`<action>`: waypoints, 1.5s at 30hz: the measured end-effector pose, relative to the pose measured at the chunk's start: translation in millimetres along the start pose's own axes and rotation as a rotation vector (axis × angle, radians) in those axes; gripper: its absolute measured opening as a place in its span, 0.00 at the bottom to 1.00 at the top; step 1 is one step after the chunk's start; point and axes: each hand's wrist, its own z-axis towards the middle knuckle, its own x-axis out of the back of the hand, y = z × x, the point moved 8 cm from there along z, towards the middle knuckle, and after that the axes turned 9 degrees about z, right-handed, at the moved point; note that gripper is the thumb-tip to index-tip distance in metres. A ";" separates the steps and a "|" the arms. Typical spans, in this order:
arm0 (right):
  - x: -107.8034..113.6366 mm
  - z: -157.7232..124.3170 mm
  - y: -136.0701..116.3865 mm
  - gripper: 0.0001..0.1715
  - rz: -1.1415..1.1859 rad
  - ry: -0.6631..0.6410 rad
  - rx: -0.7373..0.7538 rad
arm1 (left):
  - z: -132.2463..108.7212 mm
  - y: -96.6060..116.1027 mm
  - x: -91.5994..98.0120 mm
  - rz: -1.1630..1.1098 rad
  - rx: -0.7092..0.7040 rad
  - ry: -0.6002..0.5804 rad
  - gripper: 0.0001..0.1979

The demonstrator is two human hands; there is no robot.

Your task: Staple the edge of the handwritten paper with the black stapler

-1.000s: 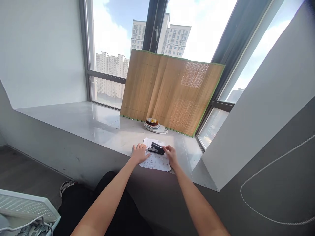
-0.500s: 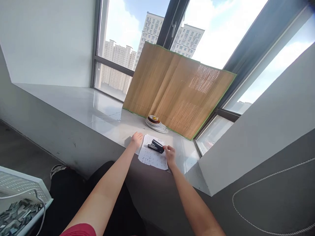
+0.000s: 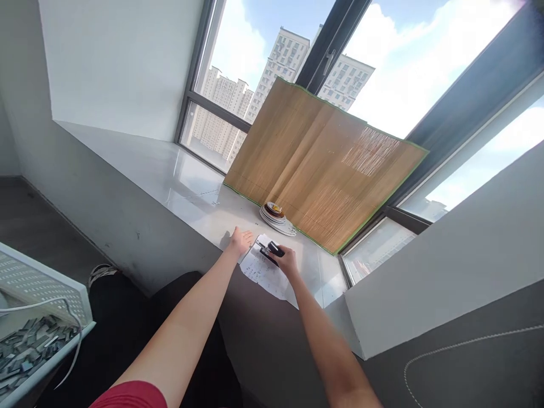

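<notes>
On the window sill lies a white sheet of paper [image 3: 264, 274] with dark writing, its near edge reaching over the sill's front edge. A black stapler [image 3: 270, 250] is on the paper, tilted, with its arm raised from the base. My right hand [image 3: 285, 260] has its fingers wrapped round the stapler from the right, hiding part of it. My left hand [image 3: 242, 240] rests at the paper's left edge, fingers stretched out, holding nothing.
Behind the paper a stack of plates [image 3: 277, 219] stands on the sill [image 3: 195, 207]. A bamboo mat [image 3: 318, 164] leans against the window. At lower left is a white basket [image 3: 46, 277] of grey pieces with a cable.
My right hand has moved from the stapler's right end onto it and closed round it. The stapler has turned somewhat. The camera view has tilted and shifted.
</notes>
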 end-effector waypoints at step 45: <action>67.2 25.2 70.2 0.39 0.253 0.321 -0.170 | 3.8 12.7 -2.1 0.690 -0.354 0.055 0.15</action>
